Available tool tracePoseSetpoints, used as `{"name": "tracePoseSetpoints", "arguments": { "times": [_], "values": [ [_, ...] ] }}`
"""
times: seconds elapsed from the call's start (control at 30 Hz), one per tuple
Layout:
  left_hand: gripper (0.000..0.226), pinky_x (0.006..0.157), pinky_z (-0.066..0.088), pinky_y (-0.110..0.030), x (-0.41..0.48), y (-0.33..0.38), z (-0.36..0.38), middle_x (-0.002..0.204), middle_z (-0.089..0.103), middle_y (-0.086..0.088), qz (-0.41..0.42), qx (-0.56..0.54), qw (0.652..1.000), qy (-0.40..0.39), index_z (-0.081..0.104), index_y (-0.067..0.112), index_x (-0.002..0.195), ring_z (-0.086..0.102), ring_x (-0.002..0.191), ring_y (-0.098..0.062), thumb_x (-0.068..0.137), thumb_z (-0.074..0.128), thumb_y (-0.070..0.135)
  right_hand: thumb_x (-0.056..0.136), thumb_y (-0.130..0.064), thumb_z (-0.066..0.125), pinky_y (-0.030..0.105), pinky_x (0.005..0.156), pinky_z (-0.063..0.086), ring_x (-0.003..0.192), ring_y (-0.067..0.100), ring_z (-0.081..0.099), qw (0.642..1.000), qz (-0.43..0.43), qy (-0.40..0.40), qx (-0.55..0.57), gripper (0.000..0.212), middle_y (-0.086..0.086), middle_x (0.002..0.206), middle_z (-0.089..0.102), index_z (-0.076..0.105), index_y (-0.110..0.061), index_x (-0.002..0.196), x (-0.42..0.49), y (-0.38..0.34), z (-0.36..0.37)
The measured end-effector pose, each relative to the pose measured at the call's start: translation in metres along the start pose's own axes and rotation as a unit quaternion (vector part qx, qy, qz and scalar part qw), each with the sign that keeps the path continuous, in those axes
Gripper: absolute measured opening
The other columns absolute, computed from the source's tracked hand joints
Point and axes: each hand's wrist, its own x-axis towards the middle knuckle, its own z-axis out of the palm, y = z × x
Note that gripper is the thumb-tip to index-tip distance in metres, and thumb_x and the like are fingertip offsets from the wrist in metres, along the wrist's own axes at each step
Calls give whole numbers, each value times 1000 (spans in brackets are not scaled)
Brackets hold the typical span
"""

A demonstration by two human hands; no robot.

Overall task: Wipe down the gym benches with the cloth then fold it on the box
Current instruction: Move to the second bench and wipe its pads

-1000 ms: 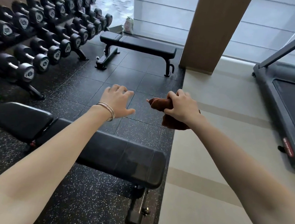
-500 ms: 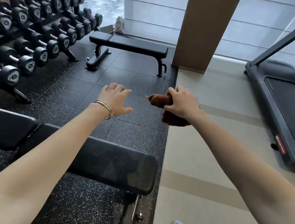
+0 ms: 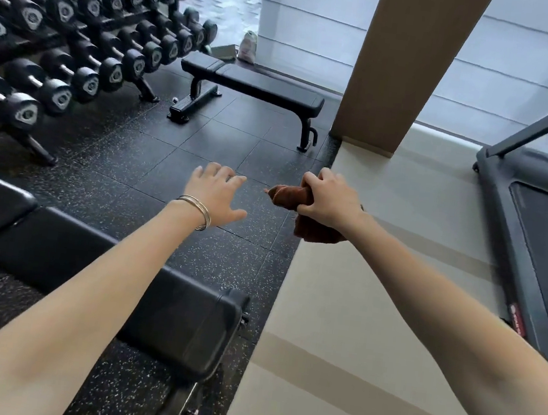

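Note:
My right hand (image 3: 327, 200) is closed around a bunched brown cloth (image 3: 287, 197), held in the air over the edge of the black rubber floor. My left hand (image 3: 217, 191), with thin bangles on the wrist, is stretched forward beside it, fingers apart and holding nothing. A black padded gym bench (image 3: 163, 311) lies below my left forearm, partly hidden by the arm. A second black flat bench (image 3: 256, 84) stands farther ahead near the window. No box is in view.
A rack of black dumbbells (image 3: 79, 42) fills the left side. A brown pillar (image 3: 400, 67) rises ahead on the right, and a treadmill (image 3: 545, 233) stands at the far right on the beige floor. A small bag (image 3: 248, 47) sits by the window.
The view has shifted forward and to the left, so the near bench sits lower in frame and the far bench looks closer. Both hands keep the same pose, cloth still gripped.

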Motion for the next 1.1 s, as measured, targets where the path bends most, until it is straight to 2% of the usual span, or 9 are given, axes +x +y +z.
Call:
{"name": "tracePoseSetpoints", "arguments": {
  "times": [0.2, 0.47, 1.1],
  "values": [
    [75, 112, 26, -44, 24, 51, -1, 148, 35, -5, -13, 6, 1000, -14, 26, 25, 146, 27, 137, -26, 84, 49, 60, 81, -48, 64, 41, 76, 51, 98, 27, 47, 1000, -19, -11, 4, 46, 10, 108, 49, 48, -21, 115, 4, 58, 4],
    [75, 112, 26, -46, 80, 70, 3, 147, 36, -4, -21, 8, 1000, -15, 27, 25, 146, 27, 137, -26, 83, 48, 61, 81, -47, 63, 42, 78, 51, 101, 29, 47, 999, -30, -12, 15, 45, 10, 110, 49, 48, -20, 114, 46, 105, 7],
    [76, 113, 25, -46, 329, 22, -9, 146, 36, -4, 4, 6, 1000, 4, 26, 25, 146, 26, 137, -26, 83, 50, 61, 81, -48, 64, 38, 72, 46, 102, 29, 47, 1000, -9, 4, 9, 46, 11, 111, 49, 48, -20, 114, 268, 180, 1]
  ]
}}
